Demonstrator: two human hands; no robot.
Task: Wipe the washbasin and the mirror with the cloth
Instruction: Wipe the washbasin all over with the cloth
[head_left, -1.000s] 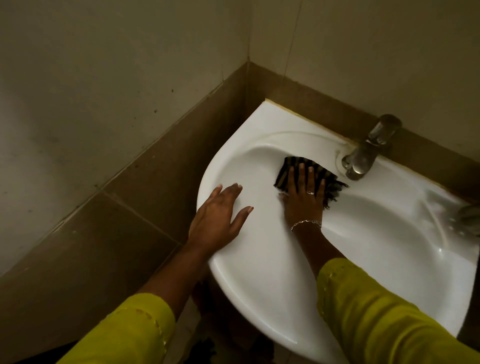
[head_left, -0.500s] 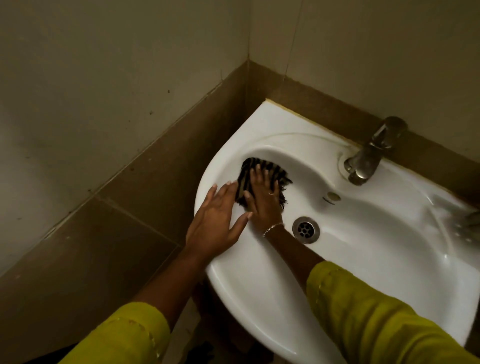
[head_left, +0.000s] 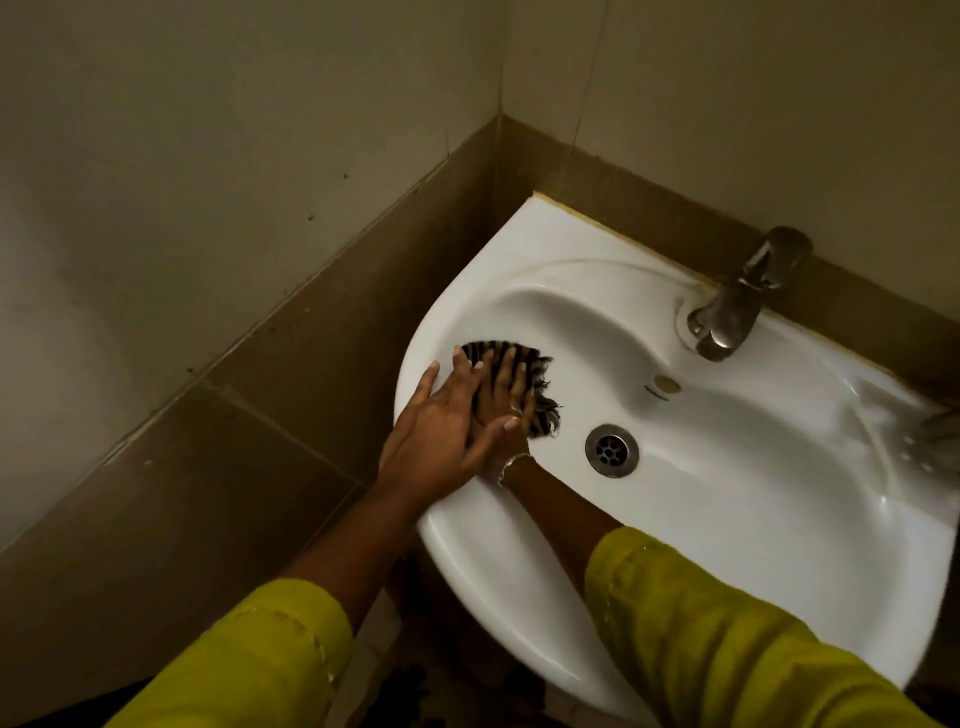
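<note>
A white washbasin hangs in a tiled corner. A dark striped cloth lies on the bowl's left inner slope. My right hand presses flat on the cloth with fingers spread; a bracelet is on its wrist. Resting on the left rim, my left hand is flat with fingers apart and partly overlaps the right hand. It holds nothing. No mirror is in view.
A metal tap stands at the back rim and the drain sits mid-bowl. Brown tiled walls close in on the left and behind. A greyish object shows at the right edge.
My right hand has slid the cloth leftward from beside the tap to the bowl's left slope, uncovering the drain. The left hand stays on the rim and now overlaps the right.
</note>
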